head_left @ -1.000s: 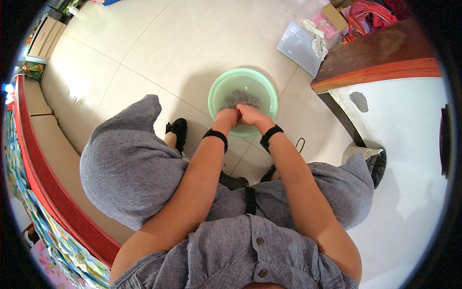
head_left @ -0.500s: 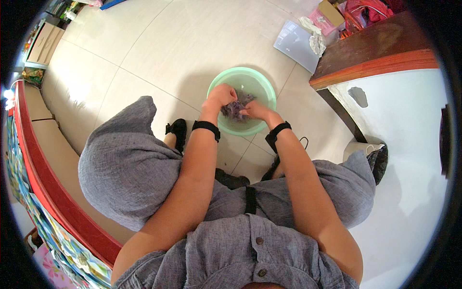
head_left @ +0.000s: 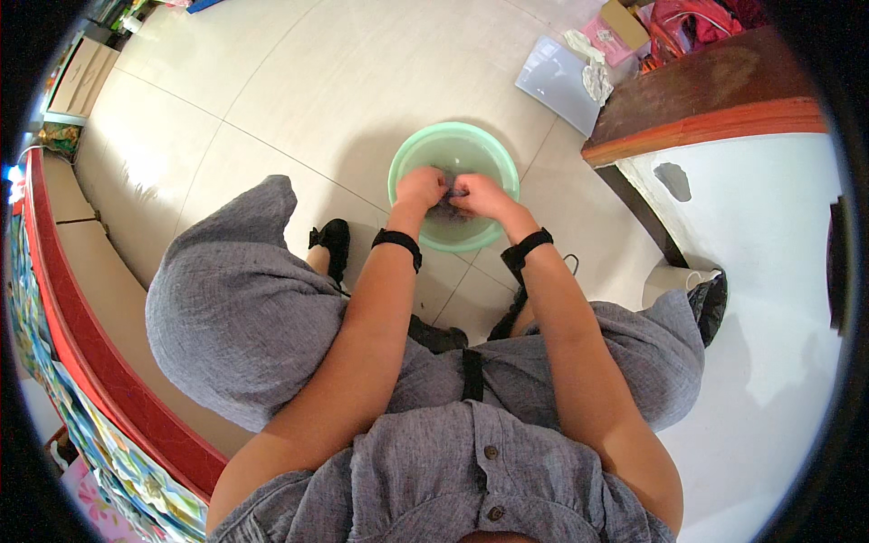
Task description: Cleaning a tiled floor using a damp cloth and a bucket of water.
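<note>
On the floor: green basin (head_left: 405, 156)
Left hand (head_left: 422, 187): fingers clutch dark cloth (head_left: 450, 204)
Right hand (head_left: 481, 195): fingers grip same cloth

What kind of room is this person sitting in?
Probably a room at home. There is a pale tiled floor, a red-edged seat along the left, and a green basin on the floor where both hands scrub a dark cloth.

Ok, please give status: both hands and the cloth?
Left hand and right hand both gripping dark cloth. Cloth inside green basin. Nothing blocking.
</note>
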The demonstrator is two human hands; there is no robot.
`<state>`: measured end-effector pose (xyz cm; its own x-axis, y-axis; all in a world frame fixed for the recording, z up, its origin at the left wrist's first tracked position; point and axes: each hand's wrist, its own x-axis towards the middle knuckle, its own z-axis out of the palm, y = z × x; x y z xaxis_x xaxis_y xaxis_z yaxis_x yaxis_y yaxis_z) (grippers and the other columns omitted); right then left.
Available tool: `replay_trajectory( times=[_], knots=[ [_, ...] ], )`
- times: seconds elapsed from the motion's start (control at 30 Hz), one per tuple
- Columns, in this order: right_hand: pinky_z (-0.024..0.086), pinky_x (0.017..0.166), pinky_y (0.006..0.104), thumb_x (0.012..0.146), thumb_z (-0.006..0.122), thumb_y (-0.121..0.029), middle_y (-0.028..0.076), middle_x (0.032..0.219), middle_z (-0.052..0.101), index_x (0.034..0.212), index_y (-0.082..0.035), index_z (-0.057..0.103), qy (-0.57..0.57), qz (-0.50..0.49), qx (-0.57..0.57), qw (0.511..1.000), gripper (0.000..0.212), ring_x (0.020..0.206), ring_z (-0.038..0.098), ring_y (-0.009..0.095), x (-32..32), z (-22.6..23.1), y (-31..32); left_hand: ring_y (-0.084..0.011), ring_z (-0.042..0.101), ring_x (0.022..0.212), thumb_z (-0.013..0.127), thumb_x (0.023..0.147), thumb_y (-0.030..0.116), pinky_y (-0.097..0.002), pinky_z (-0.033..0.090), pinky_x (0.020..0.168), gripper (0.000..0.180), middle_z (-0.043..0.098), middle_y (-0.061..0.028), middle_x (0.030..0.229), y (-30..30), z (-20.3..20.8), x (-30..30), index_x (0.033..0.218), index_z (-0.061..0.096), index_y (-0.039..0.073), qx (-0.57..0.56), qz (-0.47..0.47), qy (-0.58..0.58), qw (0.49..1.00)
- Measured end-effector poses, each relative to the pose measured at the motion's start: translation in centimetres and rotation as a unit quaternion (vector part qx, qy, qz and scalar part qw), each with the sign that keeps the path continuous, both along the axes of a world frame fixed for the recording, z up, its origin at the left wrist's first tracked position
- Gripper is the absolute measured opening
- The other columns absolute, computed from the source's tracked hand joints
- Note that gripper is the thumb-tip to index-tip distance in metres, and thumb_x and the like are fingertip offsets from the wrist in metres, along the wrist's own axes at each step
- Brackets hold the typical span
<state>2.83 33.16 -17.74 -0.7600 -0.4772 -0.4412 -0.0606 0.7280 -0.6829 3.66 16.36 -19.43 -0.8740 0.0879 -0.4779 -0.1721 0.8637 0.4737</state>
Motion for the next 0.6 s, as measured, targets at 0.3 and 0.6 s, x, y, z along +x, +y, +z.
replay_trajectory(
  times=[0.3, 0.6],
  knots=[
    [0.051, 0.053, 0.0311, 0.078, 0.062, -0.001, 0.012, 0.077, 0.062, 0.091, 0.005, 0.058, -0.055, -0.034, -0.073, 0.995, 0.014, 0.062, 0.063, 0.018, 0.3, -2.5, -0.9, -0.0289, 0.062, 0.089, 0.058, 0.080, 0.021, -0.0411, 0.049, 0.076, 0.017, 0.066, -0.0091, 0.097, 0.0, -0.9, 0.2, 0.092, 0.068, 0.016, 0.110, -0.092, 0.029, 0.989],
    [0.049, 0.049, 0.0360, 0.076, 0.059, -0.003, 0.015, 0.062, 0.057, 0.067, 0.004, 0.056, -0.019, -0.029, 0.073, 0.997, 0.012, 0.050, 0.059, 0.023, 1.4, -3.6, -1.6, -0.0271, 0.064, 0.091, 0.055, 0.080, 0.021, -0.0402, 0.051, 0.075, 0.020, 0.067, -0.0085, 0.097, 1.0, 0.4, 1.7, 0.091, 0.068, 0.011, -0.116, -0.151, 0.019, 0.982]
  ],
)
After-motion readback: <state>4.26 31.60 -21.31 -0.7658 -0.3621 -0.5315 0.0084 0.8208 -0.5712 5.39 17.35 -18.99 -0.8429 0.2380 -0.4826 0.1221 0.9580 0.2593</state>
